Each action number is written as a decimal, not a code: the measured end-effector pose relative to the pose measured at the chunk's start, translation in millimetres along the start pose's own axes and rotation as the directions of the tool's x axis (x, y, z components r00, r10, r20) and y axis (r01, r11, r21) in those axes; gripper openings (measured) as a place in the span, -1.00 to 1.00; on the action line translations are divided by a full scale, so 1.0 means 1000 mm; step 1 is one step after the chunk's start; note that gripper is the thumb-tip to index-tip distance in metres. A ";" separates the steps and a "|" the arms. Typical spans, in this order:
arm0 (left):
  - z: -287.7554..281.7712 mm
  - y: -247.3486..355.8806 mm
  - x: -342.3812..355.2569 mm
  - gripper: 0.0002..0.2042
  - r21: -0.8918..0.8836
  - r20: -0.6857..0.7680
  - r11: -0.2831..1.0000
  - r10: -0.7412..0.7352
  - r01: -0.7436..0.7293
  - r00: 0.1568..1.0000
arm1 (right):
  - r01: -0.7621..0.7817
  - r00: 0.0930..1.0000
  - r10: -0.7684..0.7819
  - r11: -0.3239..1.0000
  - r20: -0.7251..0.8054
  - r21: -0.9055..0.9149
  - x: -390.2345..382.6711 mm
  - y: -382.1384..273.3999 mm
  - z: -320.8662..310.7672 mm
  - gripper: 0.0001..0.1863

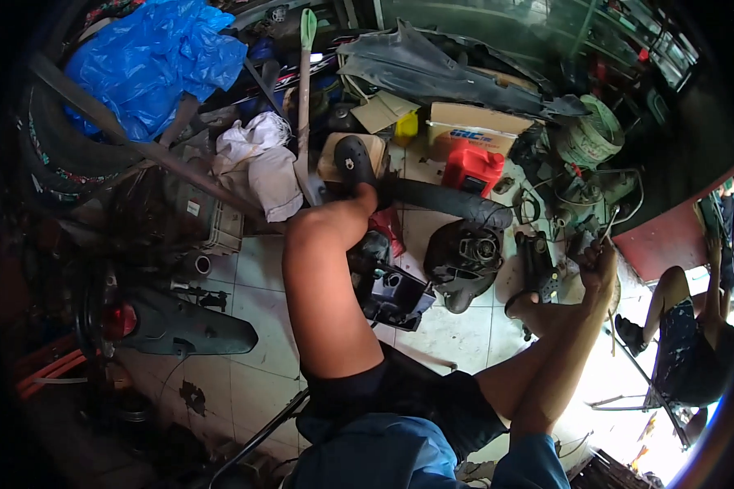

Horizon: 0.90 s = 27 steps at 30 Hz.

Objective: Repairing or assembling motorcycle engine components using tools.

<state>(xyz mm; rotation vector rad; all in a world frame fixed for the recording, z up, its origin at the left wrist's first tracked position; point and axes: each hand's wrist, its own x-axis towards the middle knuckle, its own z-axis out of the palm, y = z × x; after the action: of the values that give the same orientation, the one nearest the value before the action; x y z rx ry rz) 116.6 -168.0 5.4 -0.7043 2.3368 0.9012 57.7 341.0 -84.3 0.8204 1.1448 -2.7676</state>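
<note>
My right hand [599, 266] reaches forward on the right side, its fingers closed around a slim metal tool [610, 226] with a bent upper end; its exact kind does not show. My left hand is out of the picture. On the tiles between my legs lie a black plastic box-shaped part [395, 295] and a dark rounded machine part [465, 259]. A black clog [545, 281] is on my right foot, close to the right hand. My left foot, in another clog [354, 161], rests on a light block [329, 160].
Further forward stand a red jerrycan [475, 168], a cardboard box [465, 134] and a wooden-handled shovel [304, 114]. A black fender with a red lamp [183, 328] lies left. A blue plastic bag [151, 69] sits upper left. Another person [685, 334] is at the right.
</note>
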 end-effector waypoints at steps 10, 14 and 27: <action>0.020 -0.061 0.115 -0.31 -0.758 0.239 0.652 0.253 0.017 0.938 | 0.068 0.998 -0.067 0.997 0.004 -0.039 0.023 0.009 -0.023 -0.78; 0.050 -0.037 0.140 -0.30 -0.874 0.310 0.466 0.318 0.138 0.896 | 0.110 0.993 -0.111 0.994 -0.041 -0.026 0.016 0.020 -0.018 -0.81; 0.015 0.049 0.103 -0.31 -0.795 0.224 0.603 0.395 -0.068 0.891 | 0.105 0.993 -0.107 0.994 -0.055 -0.035 0.015 0.010 -0.007 -0.82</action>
<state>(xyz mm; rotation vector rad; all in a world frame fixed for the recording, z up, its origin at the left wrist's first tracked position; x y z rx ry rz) 15.9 -154.0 -48.5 -0.4438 1.6337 2.0354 50.1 340.8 -101.8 0.8649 1.2759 -2.8186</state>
